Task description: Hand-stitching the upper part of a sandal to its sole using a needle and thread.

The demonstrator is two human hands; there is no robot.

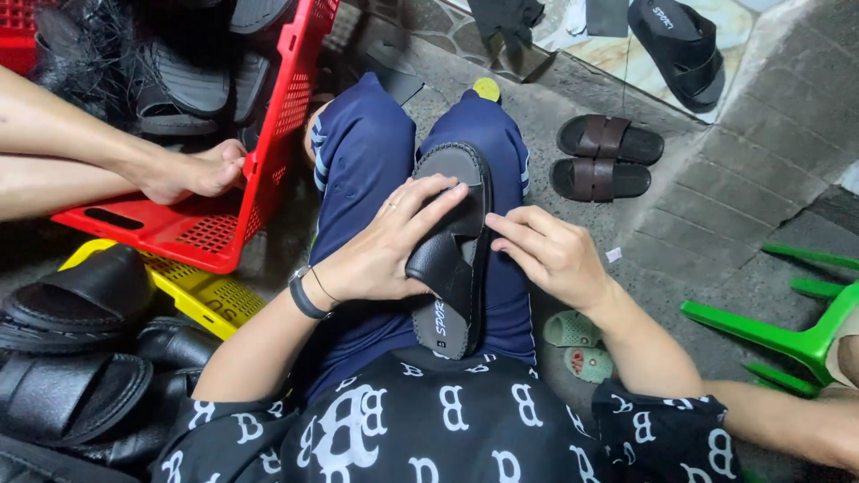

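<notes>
Head view: both hands (two) [385, 246] hold one sandal [452, 246].

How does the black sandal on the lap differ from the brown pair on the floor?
The black sandal is single, lies along the thigh and is held by the left hand and right hand; the brown pair lies side by side on the concrete, untouched. The black one has crossed straps, the brown ones straight bands. Both are open slide sandals.
</notes>
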